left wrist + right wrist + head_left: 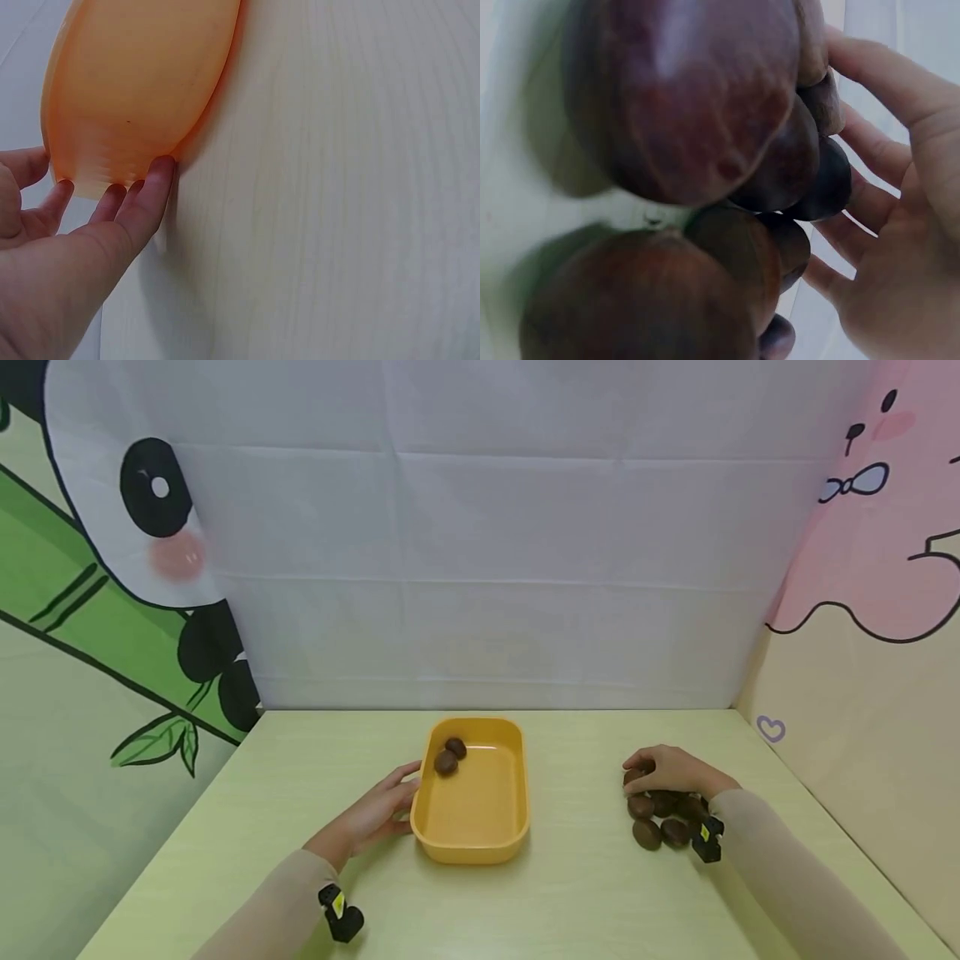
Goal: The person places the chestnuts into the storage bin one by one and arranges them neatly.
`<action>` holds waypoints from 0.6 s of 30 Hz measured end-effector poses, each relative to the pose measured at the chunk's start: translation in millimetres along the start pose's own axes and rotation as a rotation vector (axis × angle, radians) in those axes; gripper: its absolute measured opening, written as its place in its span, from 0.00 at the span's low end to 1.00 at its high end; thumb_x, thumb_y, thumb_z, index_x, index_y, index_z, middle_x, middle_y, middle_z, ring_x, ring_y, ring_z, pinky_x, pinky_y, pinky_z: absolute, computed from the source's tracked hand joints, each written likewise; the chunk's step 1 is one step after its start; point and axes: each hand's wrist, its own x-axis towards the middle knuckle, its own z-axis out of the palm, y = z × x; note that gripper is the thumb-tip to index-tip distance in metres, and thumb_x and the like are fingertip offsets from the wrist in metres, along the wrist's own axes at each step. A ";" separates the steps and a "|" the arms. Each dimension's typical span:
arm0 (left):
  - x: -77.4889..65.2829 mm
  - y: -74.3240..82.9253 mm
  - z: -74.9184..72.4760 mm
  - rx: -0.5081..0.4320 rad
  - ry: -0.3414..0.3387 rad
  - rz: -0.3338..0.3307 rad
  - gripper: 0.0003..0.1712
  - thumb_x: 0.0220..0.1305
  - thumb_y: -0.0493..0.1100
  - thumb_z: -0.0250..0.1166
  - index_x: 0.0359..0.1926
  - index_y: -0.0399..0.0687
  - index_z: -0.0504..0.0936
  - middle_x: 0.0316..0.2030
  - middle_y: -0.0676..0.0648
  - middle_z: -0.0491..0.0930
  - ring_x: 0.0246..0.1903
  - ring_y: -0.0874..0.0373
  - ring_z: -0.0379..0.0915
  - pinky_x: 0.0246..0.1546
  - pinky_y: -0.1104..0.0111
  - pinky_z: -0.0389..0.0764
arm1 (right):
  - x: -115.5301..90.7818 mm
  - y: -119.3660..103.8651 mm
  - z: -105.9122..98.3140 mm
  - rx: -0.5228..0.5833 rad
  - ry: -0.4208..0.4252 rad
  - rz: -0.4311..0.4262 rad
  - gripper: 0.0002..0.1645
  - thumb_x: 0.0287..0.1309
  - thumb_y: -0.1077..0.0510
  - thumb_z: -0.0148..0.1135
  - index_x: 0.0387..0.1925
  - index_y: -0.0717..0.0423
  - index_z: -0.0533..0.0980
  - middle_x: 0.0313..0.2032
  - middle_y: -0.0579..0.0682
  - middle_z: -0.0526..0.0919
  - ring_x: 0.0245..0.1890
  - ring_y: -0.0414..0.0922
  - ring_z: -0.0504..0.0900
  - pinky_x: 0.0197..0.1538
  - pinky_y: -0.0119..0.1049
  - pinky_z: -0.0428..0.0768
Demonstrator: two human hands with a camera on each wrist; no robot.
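Observation:
A yellow rectangular box (472, 810) stands near the middle of the table, with two brown chestnuts (446, 763) in its far left corner. My left hand (378, 814) is at the box's left side. In the left wrist view the fingertips (159, 169) touch the outer wall and the thumb lies at the edge. To the right, my right hand (675, 770) reaches over a cluster of chestnuts (647, 833). Its thumb and fingers pinch a chestnut (632, 776) at the cluster's far left. Large chestnuts (697, 97) block part of the right wrist view.
The pale wooden table (577, 893) extends between the box and the cluster. A white cloth backdrop (495, 568) hangs behind the table, with printed panels at left and right. Each wrist wears a small black device (341, 914).

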 end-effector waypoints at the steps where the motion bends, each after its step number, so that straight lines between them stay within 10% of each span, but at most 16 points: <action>1: 0.0 0.4 0.4 0.001 -0.001 -0.001 0.33 0.82 0.51 0.45 0.79 0.49 0.47 0.67 0.30 0.65 0.64 0.41 0.67 0.54 0.53 0.77 | -0.2 0.3 0.1 -0.007 -0.001 -0.008 0.29 0.57 0.46 0.73 0.56 0.56 0.80 0.49 0.49 0.83 0.54 0.54 0.78 0.60 0.58 0.70; 18: 1.1 -3.0 -1.3 -0.007 0.003 -0.002 0.32 0.81 0.51 0.46 0.79 0.51 0.48 0.69 0.32 0.64 0.64 0.43 0.68 0.55 0.54 0.77 | 1.9 -2.4 2.0 -0.035 0.014 -0.019 0.28 0.57 0.49 0.73 0.56 0.60 0.81 0.51 0.54 0.83 0.56 0.58 0.77 0.59 0.58 0.71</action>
